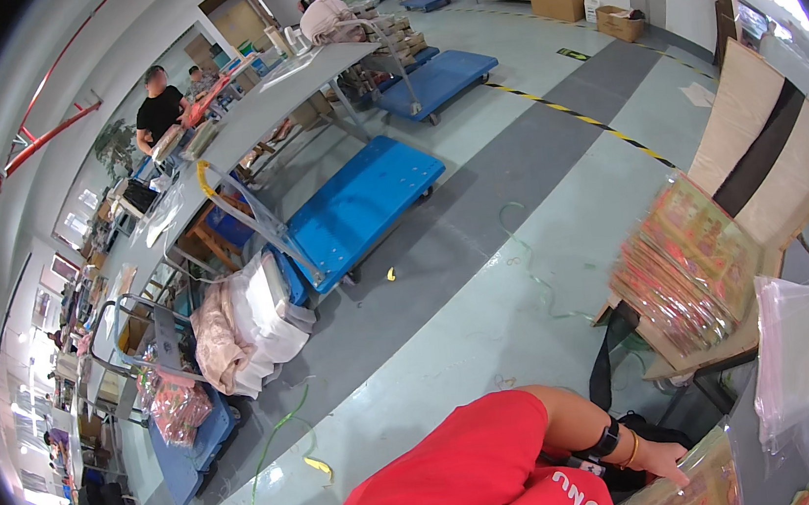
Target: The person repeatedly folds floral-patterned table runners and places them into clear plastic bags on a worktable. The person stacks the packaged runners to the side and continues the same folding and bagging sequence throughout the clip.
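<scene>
My left hand reaches in from the lower middle, out of a red sleeve, with a black watch and a thin bracelet on the wrist. Its fingers close on the edge of a flat, clear-wrapped printed pack at the lower right; the fingertips are partly hidden. Beside that pack hang clear plastic sleeves. Just beyond, a leaning stack of red and yellow wrapped packs rests on a chair with a pale back and a dark stripe. My right hand is out of sight.
A blue flatbed trolley stands ahead beside a long grey table. Another blue trolley carries bagged goods at left. Green strapping and yellow scraps lie on the floor. A person in black works at the far table.
</scene>
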